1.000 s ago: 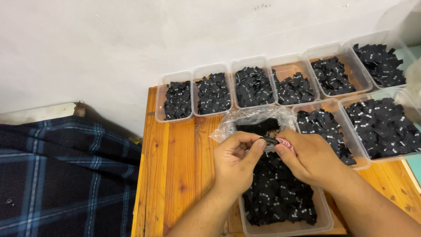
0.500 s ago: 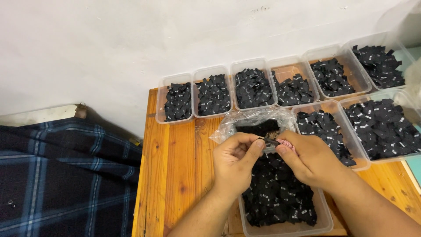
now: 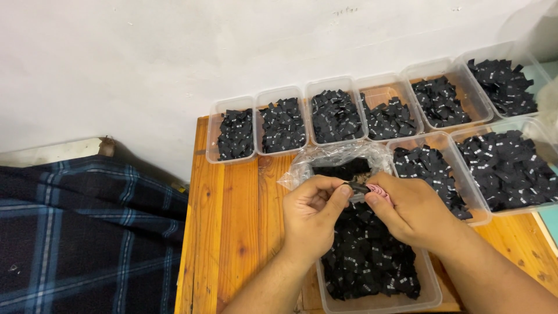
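Observation:
My left hand (image 3: pixel 314 212) and my right hand (image 3: pixel 410 209) meet above a clear plastic tray (image 3: pixel 433 296) heaped with small black fabric labels (image 3: pixel 366 256). Both pinch the same small stack of black labels (image 3: pixel 358 187) between fingertips and thumbs. A bit of pink (image 3: pixel 381 192) shows against my right thumb. A crumpled clear plastic bag (image 3: pixel 325 160) holding more black labels lies just behind the hands.
Several clear trays of black labels line the wall at the back (image 3: pixel 334 116) and two larger ones stand at the right (image 3: pixel 505 166). The wooden table (image 3: pixel 232 232) ends at its left edge beside a dark blue plaid cloth (image 3: pixel 81 232).
The hands stay pinched together over the tray; the fingers shift only slightly on the small stack.

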